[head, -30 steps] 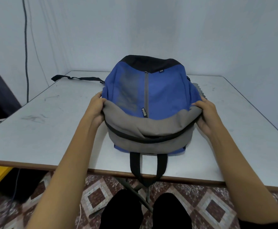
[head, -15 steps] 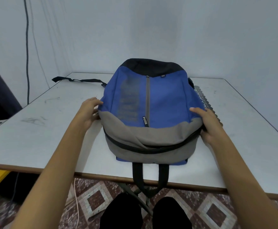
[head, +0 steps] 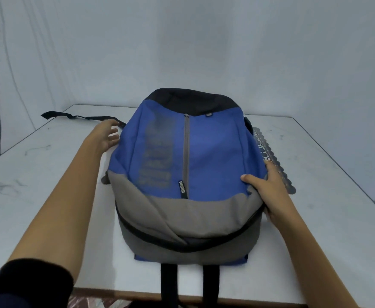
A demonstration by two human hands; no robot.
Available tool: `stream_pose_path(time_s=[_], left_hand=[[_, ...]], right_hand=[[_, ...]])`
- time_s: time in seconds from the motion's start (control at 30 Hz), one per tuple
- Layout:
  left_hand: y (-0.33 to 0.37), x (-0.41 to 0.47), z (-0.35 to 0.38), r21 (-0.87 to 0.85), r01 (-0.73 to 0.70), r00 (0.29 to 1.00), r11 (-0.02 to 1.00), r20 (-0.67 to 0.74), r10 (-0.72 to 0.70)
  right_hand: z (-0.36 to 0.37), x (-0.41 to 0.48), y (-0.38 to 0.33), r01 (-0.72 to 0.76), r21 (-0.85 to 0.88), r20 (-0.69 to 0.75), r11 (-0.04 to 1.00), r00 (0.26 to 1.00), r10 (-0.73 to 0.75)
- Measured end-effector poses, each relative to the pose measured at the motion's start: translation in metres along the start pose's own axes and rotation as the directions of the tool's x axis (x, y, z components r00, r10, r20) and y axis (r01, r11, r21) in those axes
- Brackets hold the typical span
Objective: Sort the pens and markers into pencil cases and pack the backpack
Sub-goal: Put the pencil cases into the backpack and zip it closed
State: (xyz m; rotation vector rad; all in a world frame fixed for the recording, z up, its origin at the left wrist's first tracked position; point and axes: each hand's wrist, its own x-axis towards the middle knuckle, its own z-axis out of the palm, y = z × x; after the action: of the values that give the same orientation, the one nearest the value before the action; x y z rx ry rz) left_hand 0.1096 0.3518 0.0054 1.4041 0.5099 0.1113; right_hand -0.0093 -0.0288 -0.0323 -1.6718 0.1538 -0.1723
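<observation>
A blue, grey and black backpack [head: 204,165] lies flat on the white table [head: 48,185], its grey top end toward me and its main zipper closed. My right hand [head: 268,187] grips the backpack's right side, thumb on the blue fabric and fingers under the edge. With fingers spread and relaxed, my left hand [head: 107,136] reaches along the backpack's upper left side, beside it. No pens, markers or pencil cases are in view.
A black strap [head: 77,116] trails across the table's far left corner. A grey scalloped mesh panel [head: 271,156] sticks out from under the backpack's right side. Two black straps [head: 188,285] hang over the near table edge. Walls close in behind.
My left hand let go of the backpack's near left corner and moved away from me along its left side. My right hand stayed on the right side. The view moved closer.
</observation>
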Motion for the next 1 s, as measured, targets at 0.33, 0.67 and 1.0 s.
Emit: stream_pose_path(time_s=[0.33,0.67,1.0], left_hand=[[0.013,0.034,0.039,0.221,-0.006,1.000,0.975,0.029,0.000],[0.023,0.044,0.050,0.095,-0.022,0.964,0.995,0.266,-0.004],[0.049,0.047,0.051,0.822,-0.519,0.753,0.234,0.311,0.580]], right_hand=[[0.003,-0.004,-0.003,0.157,-0.296,0.052,0.942,0.988,-0.148],[0.008,-0.003,-0.006,0.145,-0.391,0.049,0.909,0.989,-0.137],[0.010,-0.005,-0.012,0.144,-0.407,0.051,0.902,0.990,-0.134]])
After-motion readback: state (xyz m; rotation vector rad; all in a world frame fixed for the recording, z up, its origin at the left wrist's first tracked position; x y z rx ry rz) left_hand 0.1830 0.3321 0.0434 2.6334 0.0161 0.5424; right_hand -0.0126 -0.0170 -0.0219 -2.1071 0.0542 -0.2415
